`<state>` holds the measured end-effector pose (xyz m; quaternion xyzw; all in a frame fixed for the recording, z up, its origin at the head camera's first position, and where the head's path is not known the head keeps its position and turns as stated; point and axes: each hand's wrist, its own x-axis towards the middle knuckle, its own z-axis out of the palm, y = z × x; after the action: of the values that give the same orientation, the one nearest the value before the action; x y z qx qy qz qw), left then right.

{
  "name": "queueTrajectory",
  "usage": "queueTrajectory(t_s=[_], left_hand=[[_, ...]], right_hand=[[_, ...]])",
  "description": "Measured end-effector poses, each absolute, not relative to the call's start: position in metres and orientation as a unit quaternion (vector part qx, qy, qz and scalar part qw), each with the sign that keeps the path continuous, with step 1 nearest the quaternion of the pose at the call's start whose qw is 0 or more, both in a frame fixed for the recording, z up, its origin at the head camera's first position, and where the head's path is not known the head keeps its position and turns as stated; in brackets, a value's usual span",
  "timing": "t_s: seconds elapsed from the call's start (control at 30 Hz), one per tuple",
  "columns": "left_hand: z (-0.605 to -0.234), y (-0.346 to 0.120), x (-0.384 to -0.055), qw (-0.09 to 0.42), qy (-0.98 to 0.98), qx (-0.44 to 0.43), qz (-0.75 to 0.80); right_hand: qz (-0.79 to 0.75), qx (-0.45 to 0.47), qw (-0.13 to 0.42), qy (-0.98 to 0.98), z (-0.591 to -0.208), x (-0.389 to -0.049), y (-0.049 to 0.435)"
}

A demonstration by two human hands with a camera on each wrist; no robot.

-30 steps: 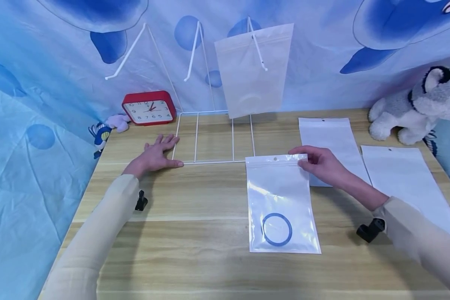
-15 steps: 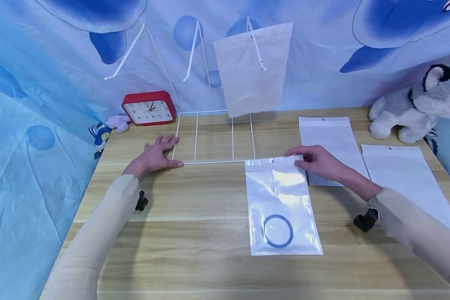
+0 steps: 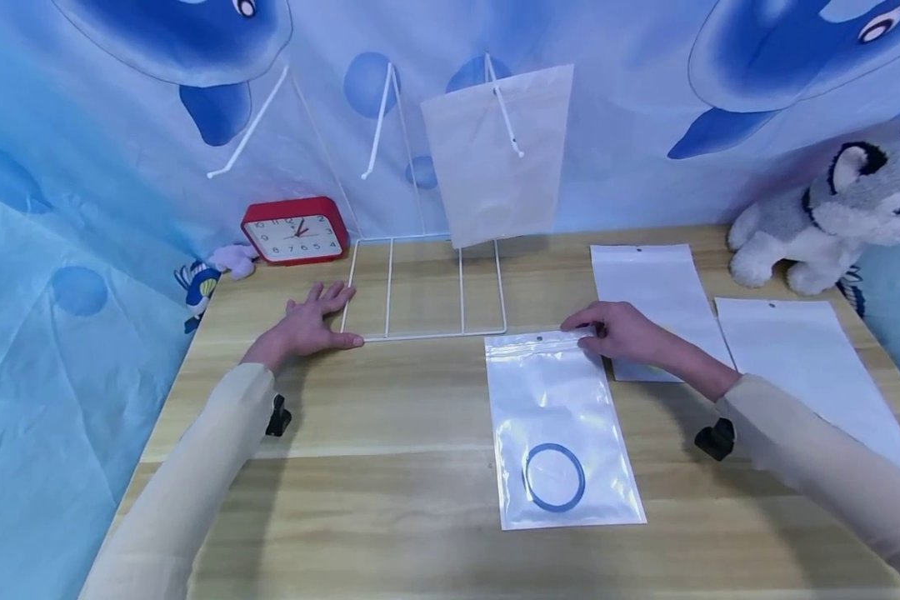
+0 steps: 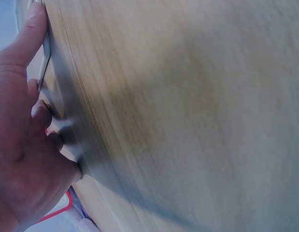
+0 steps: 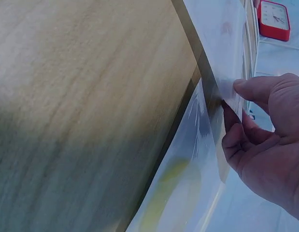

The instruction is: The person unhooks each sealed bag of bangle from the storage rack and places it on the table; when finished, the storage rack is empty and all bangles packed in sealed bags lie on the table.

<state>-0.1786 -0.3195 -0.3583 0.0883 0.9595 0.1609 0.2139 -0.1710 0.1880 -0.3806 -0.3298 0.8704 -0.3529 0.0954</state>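
Observation:
My right hand (image 3: 630, 335) pinches the top right corner of a clear-fronted zip bag (image 3: 555, 408) lying near the middle of the table. Inside the bag's lower part shows a blue ring (image 3: 555, 477). In the right wrist view, thumb and fingers of the right hand (image 5: 270, 130) meet at the bag's edge (image 5: 219, 43). My left hand (image 3: 307, 321) rests with spread fingers at the front left corner of a white wire display rack (image 3: 435, 337). Another bag (image 3: 498, 158) hangs from the rack's right hook; the other two hooks hold nothing.
Two white bags (image 3: 660, 292) (image 3: 810, 367) lie at the right, with a plush husky (image 3: 817, 217) behind them. A red clock (image 3: 295, 231) stands behind my left hand, beside small toys (image 3: 198, 287). A blue curtain (image 3: 607, 183) backs the wooden table (image 3: 345, 517).
The right hand has shifted slightly left along the bag's top edge, and the bag's top has come a little nearer me. My left hand stays at the rack. The head view has tilted upward.

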Motion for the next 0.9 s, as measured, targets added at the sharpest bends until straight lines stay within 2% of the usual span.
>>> queueTrajectory(t_s=[0.13, 0.3, 0.63, 0.73, 0.9], left_hand=[[-0.361, -0.320, -0.176, 0.215, 0.960, 0.086, 0.161], [-0.361, -0.321, -0.177, 0.206, 0.961, 0.087, 0.164], [-0.361, -0.321, -0.178, 0.208, 0.960, 0.091, 0.165], [-0.360, -0.320, -0.178, 0.210, 0.959, 0.092, 0.168], [-0.358, -0.319, -0.177, 0.214, 0.959, 0.091, 0.165]], right_hand=[[-0.336, -0.327, 0.067, 0.881, -0.377, -0.173, 0.186], [-0.354, -0.325, -0.029, 0.876, -0.355, -0.185, 0.188], [-0.451, -0.233, -0.098, 0.856, -0.253, -0.240, 0.177], [-0.485, -0.202, -0.101, 0.845, -0.225, -0.255, 0.171], [-0.557, -0.171, -0.058, 0.811, -0.202, -0.270, 0.163]])
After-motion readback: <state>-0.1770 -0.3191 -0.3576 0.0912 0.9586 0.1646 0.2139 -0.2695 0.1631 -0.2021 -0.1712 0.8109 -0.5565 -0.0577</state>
